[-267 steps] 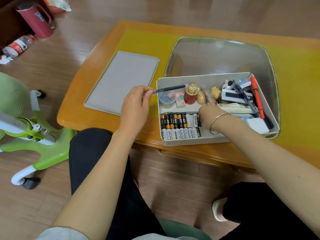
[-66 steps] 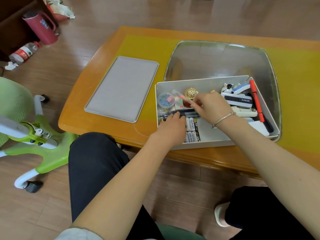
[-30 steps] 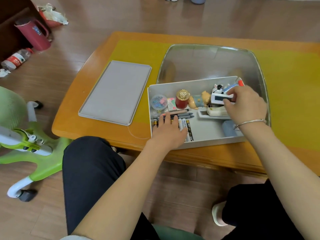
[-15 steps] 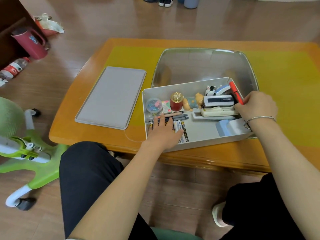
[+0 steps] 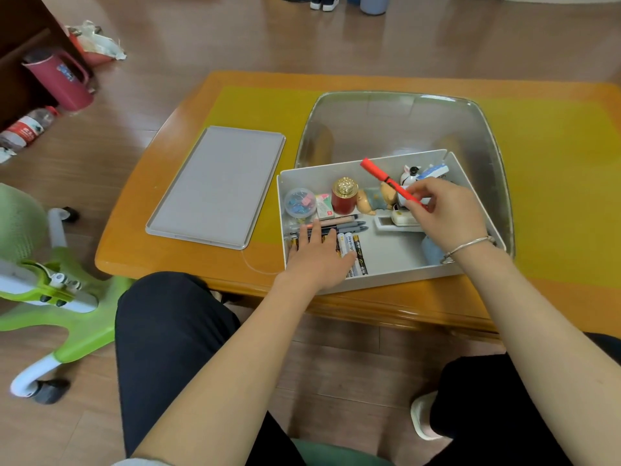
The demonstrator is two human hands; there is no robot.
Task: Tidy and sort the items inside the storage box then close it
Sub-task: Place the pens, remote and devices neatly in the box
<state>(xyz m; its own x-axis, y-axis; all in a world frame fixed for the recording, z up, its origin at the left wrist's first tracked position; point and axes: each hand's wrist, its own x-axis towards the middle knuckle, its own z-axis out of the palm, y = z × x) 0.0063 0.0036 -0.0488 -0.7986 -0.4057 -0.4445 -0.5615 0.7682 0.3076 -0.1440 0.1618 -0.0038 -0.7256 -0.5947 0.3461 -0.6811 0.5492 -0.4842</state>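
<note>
Pinching slim red pen, right hand; left hand flat on cylindrical batteries.

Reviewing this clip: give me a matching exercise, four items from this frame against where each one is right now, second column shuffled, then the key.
Things:
1. red pen
2. batteries
3. lid
4. tub of clips

Places:
A. back left corner of the storage box
B. on the table, left of the box
C. pinched in the right hand, raised over the box
D. partly under the flat left hand

Pairs: 1-C, 2-D, 3-B, 4-A
</note>
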